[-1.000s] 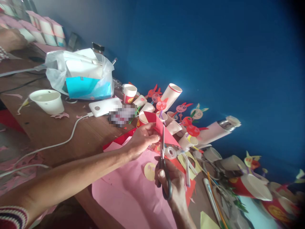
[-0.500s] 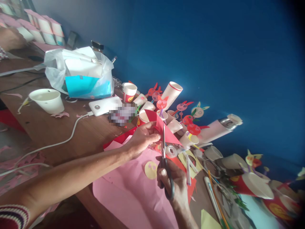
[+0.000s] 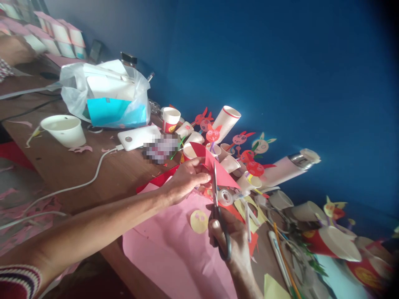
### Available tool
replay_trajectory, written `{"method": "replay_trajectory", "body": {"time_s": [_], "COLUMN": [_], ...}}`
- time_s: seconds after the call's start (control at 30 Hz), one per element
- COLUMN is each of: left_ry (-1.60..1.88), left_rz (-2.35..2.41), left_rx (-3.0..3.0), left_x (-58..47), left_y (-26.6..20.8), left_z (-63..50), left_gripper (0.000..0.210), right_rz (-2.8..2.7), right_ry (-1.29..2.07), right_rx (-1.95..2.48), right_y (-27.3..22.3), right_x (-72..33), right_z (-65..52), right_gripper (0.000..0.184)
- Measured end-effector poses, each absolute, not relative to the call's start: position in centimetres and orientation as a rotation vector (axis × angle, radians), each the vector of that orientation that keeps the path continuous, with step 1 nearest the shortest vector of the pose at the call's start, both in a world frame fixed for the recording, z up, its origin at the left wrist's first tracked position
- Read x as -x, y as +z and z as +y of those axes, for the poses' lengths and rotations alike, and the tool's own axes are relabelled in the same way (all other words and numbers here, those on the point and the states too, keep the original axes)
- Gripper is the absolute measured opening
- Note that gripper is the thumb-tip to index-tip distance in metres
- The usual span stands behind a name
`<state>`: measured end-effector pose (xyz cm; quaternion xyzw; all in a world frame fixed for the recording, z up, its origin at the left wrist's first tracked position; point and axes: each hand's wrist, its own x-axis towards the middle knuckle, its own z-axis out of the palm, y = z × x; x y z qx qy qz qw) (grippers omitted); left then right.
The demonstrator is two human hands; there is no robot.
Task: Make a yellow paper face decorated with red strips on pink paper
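A piece of red paper [image 3: 223, 174] is pinched between the thumb and fingers of my left hand [image 3: 190, 179]. My right hand [image 3: 230, 236] grips black-handled scissors [image 3: 215, 187], whose blades point upward and lie against the red paper. Below the hands spreads a large pink paper sheet [image 3: 168, 245], with a round yellow paper face [image 3: 199, 221] on it. Just right of the blades is a roll of clear tape [image 3: 225, 197]. Behind the paper stand several white cups with paper animal heads on sticks, such as a red rabbit head [image 3: 213, 134].
On the left are a white cup [image 3: 64, 131], a plastic bag [image 3: 118, 97] and a white power bank [image 3: 137, 137] with a cable. A pink thermos [image 3: 280, 170] leans near the blue wall. Another person's hand [image 3: 15, 49] is at the upper left, by stacked cups.
The view has shifted slightly. My left hand still holds the red paper, and the scissors stay at it with hardly any visible movement.
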<state>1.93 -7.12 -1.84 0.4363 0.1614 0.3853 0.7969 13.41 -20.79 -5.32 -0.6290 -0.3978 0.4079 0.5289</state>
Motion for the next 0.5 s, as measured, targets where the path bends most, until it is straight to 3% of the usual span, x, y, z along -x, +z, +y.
{"method": "replay_trajectory", "body": {"time_s": [0.5], "left_ry": [0.712], "left_rz": [0.379], "left_rx": [-1.022], "left_x": [-1.34], "left_y": [-1.1], "left_z": [-6.42], "left_gripper": [0.036], "right_rz": [-1.087], "right_ry": [1.04], "right_rx": [1.402], "right_y": [-5.05], "right_x": [-13.82], "right_z": [-20.8], "right_gripper": [0.05]}}
